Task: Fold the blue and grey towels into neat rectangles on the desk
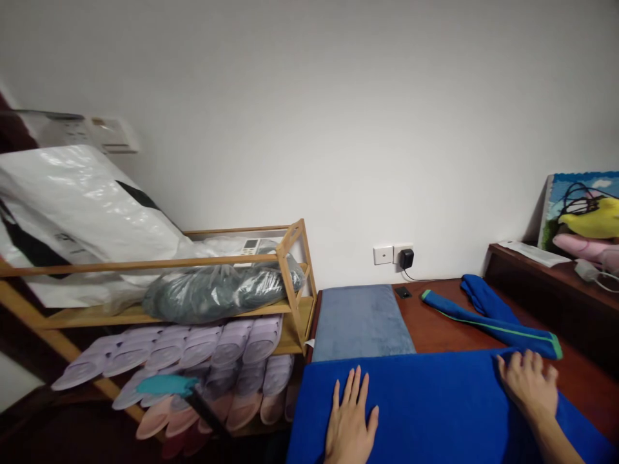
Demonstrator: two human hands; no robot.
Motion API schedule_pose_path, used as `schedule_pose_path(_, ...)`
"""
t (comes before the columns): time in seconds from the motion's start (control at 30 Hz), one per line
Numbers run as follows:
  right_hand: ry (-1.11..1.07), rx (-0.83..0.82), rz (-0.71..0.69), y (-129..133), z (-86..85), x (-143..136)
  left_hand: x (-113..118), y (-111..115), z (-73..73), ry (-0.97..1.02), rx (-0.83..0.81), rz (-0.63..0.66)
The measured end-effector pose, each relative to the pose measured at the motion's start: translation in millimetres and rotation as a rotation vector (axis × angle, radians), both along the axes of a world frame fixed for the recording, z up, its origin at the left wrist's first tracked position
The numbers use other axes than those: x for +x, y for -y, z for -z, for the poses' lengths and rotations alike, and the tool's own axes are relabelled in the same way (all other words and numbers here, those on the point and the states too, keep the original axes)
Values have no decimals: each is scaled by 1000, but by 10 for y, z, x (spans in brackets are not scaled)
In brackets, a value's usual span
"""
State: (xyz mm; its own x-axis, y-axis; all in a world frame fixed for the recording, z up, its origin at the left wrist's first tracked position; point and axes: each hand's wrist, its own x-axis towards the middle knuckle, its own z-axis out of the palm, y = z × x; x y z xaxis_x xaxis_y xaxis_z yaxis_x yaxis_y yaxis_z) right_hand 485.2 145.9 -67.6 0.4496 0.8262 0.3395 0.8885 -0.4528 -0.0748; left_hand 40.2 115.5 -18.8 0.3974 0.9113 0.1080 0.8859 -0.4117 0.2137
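Note:
A blue garment or cloth (425, 406) lies spread over the near part of a reddish-brown wooden surface (430, 316). Flat on its left part rests my left hand (352, 419), fingers stretched out and slightly apart. My right hand (530, 385) touches the upper right edge of the cloth, with its fingers spread and a little bent. Beyond the right hand lie blue sleeve-like pieces (488, 322) with green trim. A grey-blue plush cushion or mat (362, 319) sits partly under the blue cloth's far edge. Neither hand grips anything that shows.
On the left, a wooden rack (285, 258) bears a white plastic bag (82, 200), a clear-wrapped dark bundle (217, 293) and several lilac slippers (174, 348). A black charger (406, 258) is plugged into the wall. At right, a dark ledge (527, 277) holds a yellow plush item (592, 219).

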Motion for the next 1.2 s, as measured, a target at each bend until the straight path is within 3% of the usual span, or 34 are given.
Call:
schedule_pose_path(0.1,66,30,-331,-19,-243,-655,-18,-8,42,8,4,-1)
schedule_pose_path(0.17,10,100,-423,41,-376,-1249,-22,-14,65,9,14,0)
schedule_pose_path(0.27,-161,-4,-697,249,-496,-2052,-7,-10,74,-11,45,-8)
schedule_pose_path(0.33,-270,-154,-893,394,-525,-2344,12,-4,63,-35,63,-13)
schedule_pose_path(0.4,-323,-260,-993,494,-518,-2387,32,0,47,-54,69,-15)
schedule_pose_path(0.5,-309,-260,-908,578,-449,-2082,50,-5,30,-59,63,-16)
schedule_pose_path(0.73,-211,-183,-464,906,-182,-796,54,-19,42,-56,73,-16)
schedule_pose_path(1.03,-229,-193,-199,1567,263,649,65,-18,23,-67,67,-19)
schedule_pose_path(1.13,-243,-204,-125,1654,306,912,69,-20,22,-69,70,-17)
schedule_pose_path(1.2,-193,-165,-61,1600,235,878,73,-21,22,-71,62,-20)
